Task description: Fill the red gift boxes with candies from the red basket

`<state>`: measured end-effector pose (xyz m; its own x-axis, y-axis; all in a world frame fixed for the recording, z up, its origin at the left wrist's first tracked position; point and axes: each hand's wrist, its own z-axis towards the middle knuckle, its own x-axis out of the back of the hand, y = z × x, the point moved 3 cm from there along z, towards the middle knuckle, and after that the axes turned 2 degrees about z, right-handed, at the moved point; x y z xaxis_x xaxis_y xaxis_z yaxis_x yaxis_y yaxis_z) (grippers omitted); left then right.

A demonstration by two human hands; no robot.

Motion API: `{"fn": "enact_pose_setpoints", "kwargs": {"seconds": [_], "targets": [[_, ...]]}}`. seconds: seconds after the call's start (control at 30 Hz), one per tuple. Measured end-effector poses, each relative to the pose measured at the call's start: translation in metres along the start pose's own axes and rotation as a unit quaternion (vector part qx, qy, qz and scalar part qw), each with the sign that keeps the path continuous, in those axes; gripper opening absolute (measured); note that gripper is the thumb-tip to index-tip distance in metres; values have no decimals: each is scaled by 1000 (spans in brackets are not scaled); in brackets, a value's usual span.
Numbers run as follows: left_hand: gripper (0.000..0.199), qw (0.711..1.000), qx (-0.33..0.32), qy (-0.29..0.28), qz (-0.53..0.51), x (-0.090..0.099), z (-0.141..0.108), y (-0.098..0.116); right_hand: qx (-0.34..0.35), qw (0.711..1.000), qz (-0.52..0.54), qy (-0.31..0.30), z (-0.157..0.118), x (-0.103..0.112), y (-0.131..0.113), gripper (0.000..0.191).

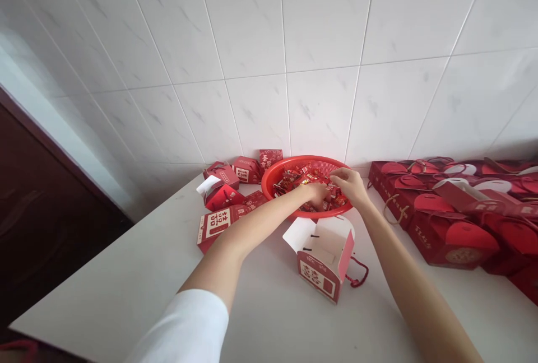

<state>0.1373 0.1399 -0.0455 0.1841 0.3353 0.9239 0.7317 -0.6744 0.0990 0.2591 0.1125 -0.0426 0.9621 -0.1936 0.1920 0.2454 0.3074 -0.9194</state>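
Note:
A red plastic basket (275, 172) holds many small red-wrapped pieces (303, 173). My left hand (320, 195) reaches down among the wrapped pieces, its fingertips hidden by them. At the basket's right side my right hand (349, 182) is over the wrapped pieces, its fingers curled and close together; what they hold, if anything, is too small to name. In front of the basket stands an open red and white box (318, 276), its flaps spread and its inside showing white. A dark red cord (358, 282) hangs from its right side.
Several red boxes, one (216, 226) nearest, lie left of the basket on the white table (260, 318). Many red boxes with rounded flaps, one (451, 240) in front, crowd the right side. A tiled wall (252, 32) rises behind the table.

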Motion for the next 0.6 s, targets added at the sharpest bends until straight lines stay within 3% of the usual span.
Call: {"fn": "enact_pose_setpoints", "kwargs": {"seconds": [0.17, 0.3, 0.47, 0.53, 0.6], "targets": [[30, 998, 35, -43, -34, -10, -4, -6, -3, 1000, 4, -8, 1, -2, 3, 23], [12, 995, 41, -25, -84, -10, -8, -12, 3, 1000, -2, -9, 0, -1, 4, 22], [10, 976, 11, 89, -199, -1, -19, -34, 13, 1000, -12, -18, 1, -1, 4, 19], [5, 953, -1, 153, -262, 2, -25, -49, 17, 999, -17, -27, 2, -2, 4, 16], [17, 922, -7, 211, -325, 2, -31, -63, 17, 999, -23, -42, 3, -5, 4, 14]]}}
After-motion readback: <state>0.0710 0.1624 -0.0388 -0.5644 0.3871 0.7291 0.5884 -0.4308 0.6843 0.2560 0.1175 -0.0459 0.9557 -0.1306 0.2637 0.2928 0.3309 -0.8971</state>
